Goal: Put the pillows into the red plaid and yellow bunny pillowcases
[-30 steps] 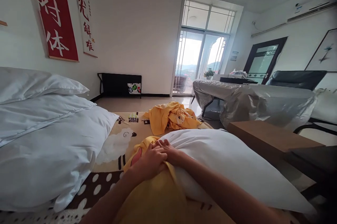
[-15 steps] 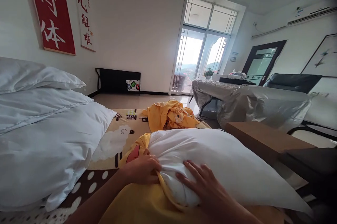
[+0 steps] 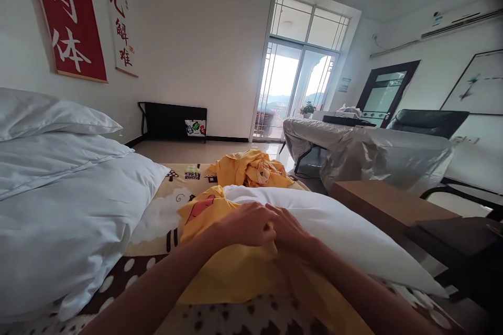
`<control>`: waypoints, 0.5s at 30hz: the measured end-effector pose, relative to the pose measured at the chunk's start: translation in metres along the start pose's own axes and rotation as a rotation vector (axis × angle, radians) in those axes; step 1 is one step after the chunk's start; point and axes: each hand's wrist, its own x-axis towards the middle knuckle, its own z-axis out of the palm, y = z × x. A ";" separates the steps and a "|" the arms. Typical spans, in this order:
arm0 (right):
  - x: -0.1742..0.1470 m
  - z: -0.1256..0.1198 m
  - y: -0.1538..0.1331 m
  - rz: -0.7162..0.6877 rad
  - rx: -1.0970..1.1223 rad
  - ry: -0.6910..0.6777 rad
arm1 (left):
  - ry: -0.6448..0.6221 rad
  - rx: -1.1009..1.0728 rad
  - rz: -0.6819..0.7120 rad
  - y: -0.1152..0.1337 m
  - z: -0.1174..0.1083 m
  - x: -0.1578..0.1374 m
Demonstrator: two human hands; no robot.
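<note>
A white pillow (image 3: 341, 217) lies in front of me, its left end inside a yellow pillowcase (image 3: 231, 272) with a pink-red printed patch. My left hand (image 3: 253, 222) is closed around the pillowcase's edge, over the pillow. Right beside it, touching, my right hand (image 3: 291, 230) has its fingers curled at the same edge; the left hand partly hides them. Yellow cloth also hangs beneath my right forearm. The pillow's right part is bare.
White pillows (image 3: 78, 209) are stacked on the left. A crumpled yellow cloth (image 3: 255, 167) lies beyond the pillow on the sheep-patterned blanket (image 3: 151, 233). To the right are a cardboard box (image 3: 393, 201), a dark chair, and a plastic-covered table (image 3: 373, 146).
My left hand has moved right, drawing the pillowcase's edge further over the pillow. My right hand has gone from spread on the pillow to curled beside the left.
</note>
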 end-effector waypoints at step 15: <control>-0.099 0.067 0.034 -0.196 -0.307 0.357 | -0.226 -0.136 -0.066 -0.050 0.045 -0.058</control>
